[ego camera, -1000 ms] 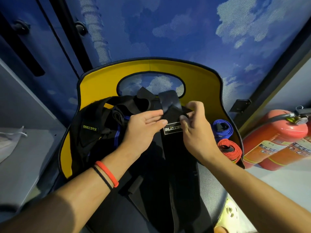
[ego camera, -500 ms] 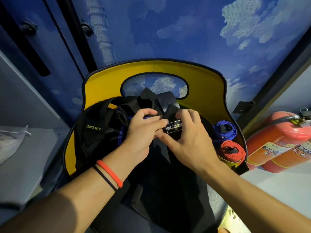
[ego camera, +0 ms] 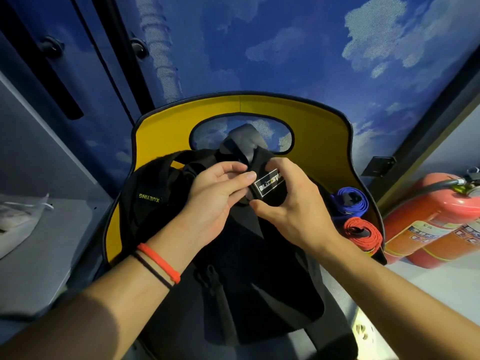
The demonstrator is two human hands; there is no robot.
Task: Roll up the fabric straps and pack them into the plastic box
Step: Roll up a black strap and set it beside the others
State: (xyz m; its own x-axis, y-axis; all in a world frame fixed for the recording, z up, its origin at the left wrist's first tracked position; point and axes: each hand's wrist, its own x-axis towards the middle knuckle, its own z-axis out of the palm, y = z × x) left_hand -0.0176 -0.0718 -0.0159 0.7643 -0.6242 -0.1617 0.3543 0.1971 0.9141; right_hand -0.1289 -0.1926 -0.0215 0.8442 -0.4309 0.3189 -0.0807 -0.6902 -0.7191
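Observation:
A wide black fabric strap (ego camera: 262, 242) with a white-edged label runs from the picture's bottom up into a yellow container (ego camera: 311, 120) with a handle cut-out. My left hand (ego camera: 218, 193) and my right hand (ego camera: 288, 203) both pinch the strap's rolled end at the label, thumbs and fingers curled round it. A rolled blue strap (ego camera: 350, 203) and a rolled red strap (ego camera: 363, 235) stand inside the container at its right wall. More black fabric marked XUEYING (ego camera: 148, 198) fills the container's left side.
Two red fire extinguishers (ego camera: 428, 224) lie to the right of the container. A grey shelf (ego camera: 39, 250) with a white plastic bag (ego camera: 15, 219) is on the left. A blue cloud-patterned wall rises behind.
The strap's end has been rolled tighter: the label has turned over onto the roll. My right hand has shifted from the strap's side to wrap round the roll.

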